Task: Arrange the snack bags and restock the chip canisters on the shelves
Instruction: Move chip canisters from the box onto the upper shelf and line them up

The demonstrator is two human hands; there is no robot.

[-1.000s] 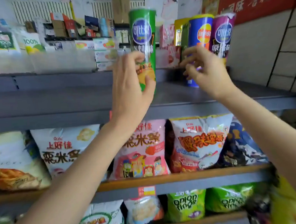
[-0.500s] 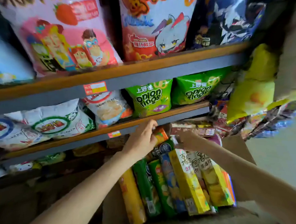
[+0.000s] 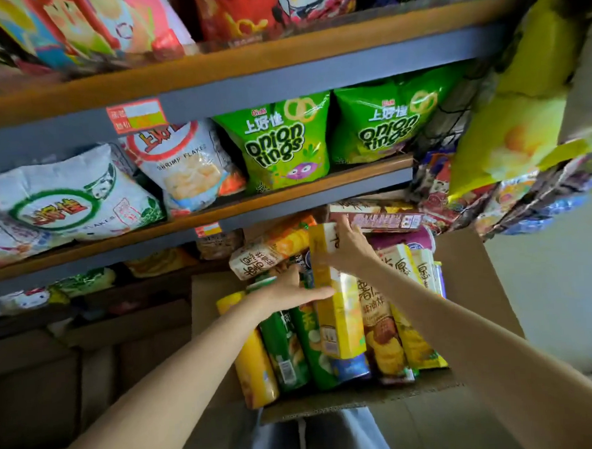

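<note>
Right hand (image 3: 349, 245): fingers clamped on top of yellow box (image 3: 336, 297).
Left hand (image 3: 292, 288): fingers straight, together, against box side.
Carton (image 3: 475, 270): canisters (image 3: 284, 348) inside.

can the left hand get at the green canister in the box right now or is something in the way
Probably yes. The left hand already lies across the top end of the green canister, whose upper side is bare. The yellow box gripped by the right hand lies further right, over other cans, so it should not block it.
</note>
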